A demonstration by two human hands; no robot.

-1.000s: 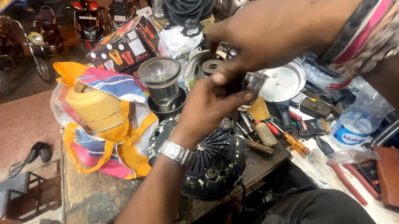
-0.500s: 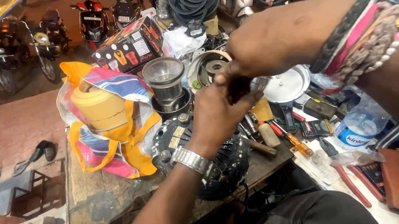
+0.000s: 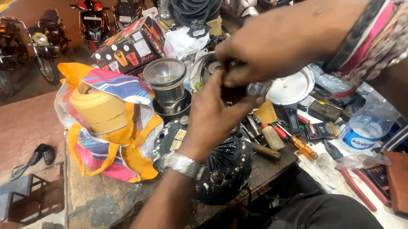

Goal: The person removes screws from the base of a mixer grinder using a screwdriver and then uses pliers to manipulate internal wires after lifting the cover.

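- Small dark metal part [image 3: 235, 93], pinched between both hands above the cluttered workbench [image 3: 99, 205]; its shape is mostly hidden by fingers, so it may be a round fitting, but that is unclear.
- Striped plastic bag [image 3: 95, 152], glossy orange, blue and pink, slumps at the bench's left end with a rounded yellow container [image 3: 98, 108] inside.
- Steel mixer jar [image 3: 166, 81], shiny and cylindrical, stands just right of the bag.
- Black round motor housing [image 3: 225, 168], dusty and ribbed, sits under the left forearm, which wears a metal-link watch [image 3: 183, 165].
- Left hand [image 3: 214, 116] reaches up from below, fingers curled closed around the part.
- Right hand [image 3: 257, 52] comes from the right, fingertips clamped on the same part from above; beaded and woven bracelets [image 3: 382, 32] ring the wrist.
- Screwdrivers [image 3: 288, 139] with red and orange handles lie to the right of the housing, and a round metal lid [image 3: 293, 87] beside them.
- Clear plastic bottle [image 3: 363, 133] lies near the right edge.
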